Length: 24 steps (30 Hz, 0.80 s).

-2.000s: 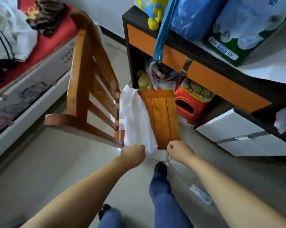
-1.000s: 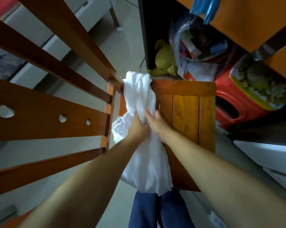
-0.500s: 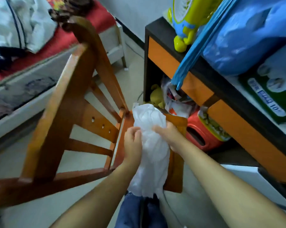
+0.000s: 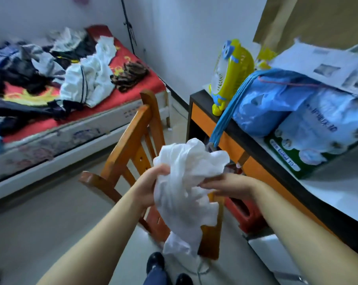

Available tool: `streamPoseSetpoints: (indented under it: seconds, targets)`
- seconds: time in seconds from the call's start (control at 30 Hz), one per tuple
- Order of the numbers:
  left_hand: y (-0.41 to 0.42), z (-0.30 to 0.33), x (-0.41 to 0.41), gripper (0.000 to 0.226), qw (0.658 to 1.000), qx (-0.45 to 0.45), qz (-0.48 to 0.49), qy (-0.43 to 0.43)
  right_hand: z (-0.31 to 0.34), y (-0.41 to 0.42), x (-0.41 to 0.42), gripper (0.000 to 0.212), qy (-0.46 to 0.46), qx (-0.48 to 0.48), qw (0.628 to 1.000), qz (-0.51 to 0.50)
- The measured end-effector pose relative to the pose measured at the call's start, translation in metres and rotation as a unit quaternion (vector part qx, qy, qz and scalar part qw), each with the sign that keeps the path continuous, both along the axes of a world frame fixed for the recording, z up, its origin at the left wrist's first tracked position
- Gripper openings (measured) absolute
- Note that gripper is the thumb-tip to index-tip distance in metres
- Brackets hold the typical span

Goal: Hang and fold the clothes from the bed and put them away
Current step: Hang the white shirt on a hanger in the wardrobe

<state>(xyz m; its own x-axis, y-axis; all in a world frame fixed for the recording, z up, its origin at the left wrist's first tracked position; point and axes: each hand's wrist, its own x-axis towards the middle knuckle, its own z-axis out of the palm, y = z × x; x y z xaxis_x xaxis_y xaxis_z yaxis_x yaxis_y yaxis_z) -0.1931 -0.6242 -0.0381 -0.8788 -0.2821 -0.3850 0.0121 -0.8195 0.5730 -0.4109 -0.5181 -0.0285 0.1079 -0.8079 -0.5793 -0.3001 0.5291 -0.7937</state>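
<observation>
Left hand (image 4: 148,187): fingers curled into the left side of a bunched white garment (image 4: 186,182), gripping it.
Right hand (image 4: 225,185): fingers closed on the garment's right side, thumb side partly hidden in the folds.
White garment: crumpled, held up between both hands in front of the body, clear of any surface; a loose tail hangs down toward the floor (image 4: 40,233) in front of the chair.
Wooden chair (image 4: 130,149): orange-brown, slatted back, directly behind and below the garment; its seat is mostly covered by the hanging cloth.
Shoes (image 4: 155,262): dark, with blue trouser legs, at the bottom edge beneath the garment.
Red stool (image 4: 245,214): plastic, low, just right of the chair, under the worktop.
Worktop (image 4: 336,190): black-edged with orange drawer fronts, along the right side.
On the worktop, near to far: green and white pack (image 4: 309,140) of tissue rolls; blue plastic bag (image 4: 268,105), with blue straps trailing over the front edge; yellow and blue toy-shaped fan (image 4: 229,73) at the far corner; sheets of paper (image 4: 328,68) lying over the bag and pack.
Bed (image 4: 91,124): along the left wall, red patterned cover, well apart from the hands.
Clothes on the bed (image 4: 50,73): an unfolded heap of dark, white and striped pieces; individual items are blurred.
</observation>
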Motion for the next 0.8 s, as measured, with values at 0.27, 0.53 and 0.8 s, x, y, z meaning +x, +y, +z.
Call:
streamPoseSetpoints:
  seconds: [0.27, 0.53, 0.8]
  targets:
    - [0.023, 0.048, 0.099, 0.018, 0.927, -0.303, 0.114, -0.188, 0.077, -0.043, 0.091, 0.06, -0.344, -0.08, 0.935, -0.022]
    - [0.037, 0.106, 0.249, 0.028, 0.88, -0.348, 0.218, -0.239, 0.151, -0.09, 0.235, 0.023, -0.295, -0.199, 0.931, 0.078]
    - [0.056, 0.153, 0.407, 0.016, 0.809, -0.413, 0.342, -0.24, 0.169, -0.097, 0.438, 0.023, -0.258, -0.246, 0.902, 0.243]
